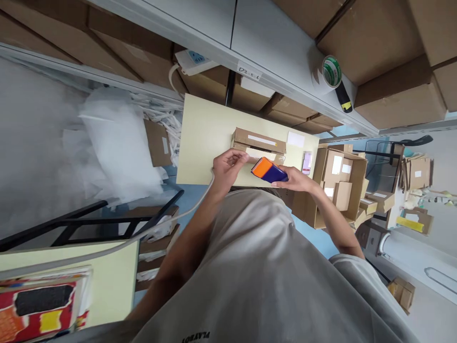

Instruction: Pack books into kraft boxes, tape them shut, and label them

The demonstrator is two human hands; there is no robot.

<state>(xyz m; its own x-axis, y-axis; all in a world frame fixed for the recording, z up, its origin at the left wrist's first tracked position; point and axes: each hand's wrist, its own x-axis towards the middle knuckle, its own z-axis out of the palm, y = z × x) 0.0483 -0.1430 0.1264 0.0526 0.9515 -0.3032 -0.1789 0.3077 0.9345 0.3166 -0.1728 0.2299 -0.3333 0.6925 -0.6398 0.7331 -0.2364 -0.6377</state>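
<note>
My right hand (294, 179) is closed around one end of a small orange and dark blue box (270, 170), held tilted above the table's near edge. My left hand (229, 166) is closed, thumb and fingertips pressed together, just left of that box. Whatever lies in its pinch, if anything, is too small to make out. Right behind both hands a long, narrow cardboard box (259, 138) rests on the pale yellow table (203, 138). A white label strip runs along it, and my hands partly cover its near side.
A phone (306, 163) and a white label (296, 139) lie at the table's right. Beside it stands a large carton (321, 209) holding smaller boxes. A tape roll (332, 71) and a cutter (344, 99) sit on the shelf above. A grey cable (160, 227) passes my left wrist.
</note>
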